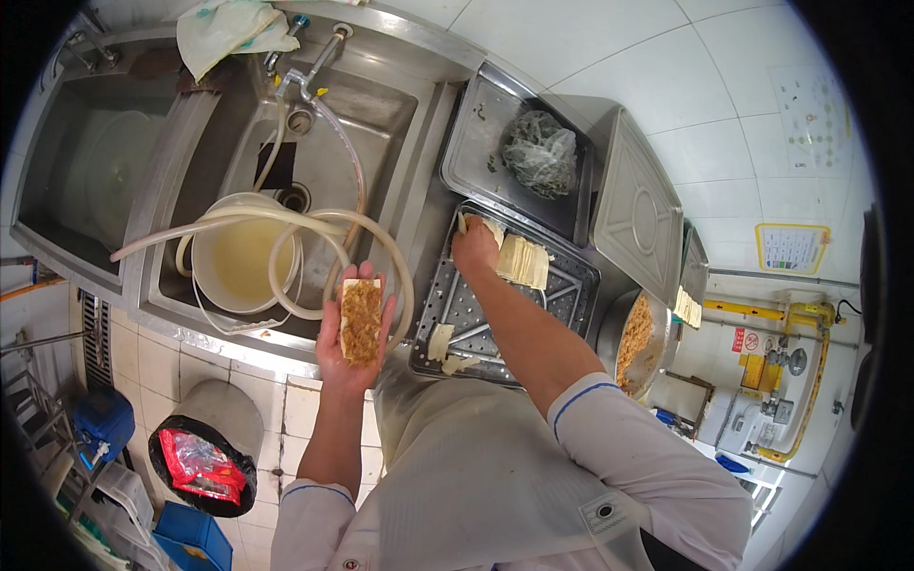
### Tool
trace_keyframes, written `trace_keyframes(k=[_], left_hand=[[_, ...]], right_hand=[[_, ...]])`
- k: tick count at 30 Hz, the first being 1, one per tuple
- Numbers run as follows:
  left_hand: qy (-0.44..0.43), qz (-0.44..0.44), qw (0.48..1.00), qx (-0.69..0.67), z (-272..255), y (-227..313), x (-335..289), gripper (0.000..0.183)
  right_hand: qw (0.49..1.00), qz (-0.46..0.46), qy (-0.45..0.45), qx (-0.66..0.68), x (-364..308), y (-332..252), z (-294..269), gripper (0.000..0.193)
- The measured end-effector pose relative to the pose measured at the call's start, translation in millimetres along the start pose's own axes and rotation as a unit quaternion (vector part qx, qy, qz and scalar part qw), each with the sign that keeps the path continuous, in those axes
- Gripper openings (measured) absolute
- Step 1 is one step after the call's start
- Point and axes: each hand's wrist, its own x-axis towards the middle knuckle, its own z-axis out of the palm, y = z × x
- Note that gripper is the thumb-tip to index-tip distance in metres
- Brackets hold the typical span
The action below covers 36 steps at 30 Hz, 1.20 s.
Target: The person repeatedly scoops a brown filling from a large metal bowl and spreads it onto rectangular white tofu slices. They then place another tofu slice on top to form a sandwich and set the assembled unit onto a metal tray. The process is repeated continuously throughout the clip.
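Observation:
On the upturned palm of my left hand [335,357], out over the sink's front edge, rests a pale rectangular slice covered with brown minced filling [361,319]. My fingers and thumb flank its sides. My right hand [474,249] reaches into a perforated metal tray [433,300] and pinches a thin pale slice [463,223] at its left end. Beside that hand lies a row of stacked pale slices [524,263]. Loose pale pieces [441,343] lie near the tray's front. The right fingertips are partly hidden.
At left, a white bucket [200,262] of yellowish liquid and a looped hose [405,276] sit at the sink [381,124]. Behind the perforated tray is another tray [466,143] holding a plastic bag [540,152]. A bowl of brown filling [636,338] stands right, beside an upright metal lid [640,205].

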Motion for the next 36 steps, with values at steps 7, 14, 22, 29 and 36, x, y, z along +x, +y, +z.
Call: trace_keyframes(k=[7,14,22,29,36], left_hand=[[-0.001,-0.018,1.0,-0.013,1,-9,28,0.055],[0.008,-0.042,0.997,0.058,-15,-42,99,0.056],[-0.006,-0.064,0.986,0.154,-21,-87,152,0.061],[-0.039,-0.12,0.978,0.166,2,-144,150,0.062],[-0.058,-0.161,0.98,0.098,39,-194,138,0.061]], right_hand=[[0.997,0.002,0.019,0.07,12,5,5,0.029],[0.96,0.067,-0.024,0.271,14,26,-4,0.032],[0.919,0.01,-0.108,0.38,-32,16,-86,0.032],[0.944,-0.025,-0.077,0.32,-66,1,-141,0.042],[0.94,-0.03,0.028,0.34,-88,52,-203,0.039]])
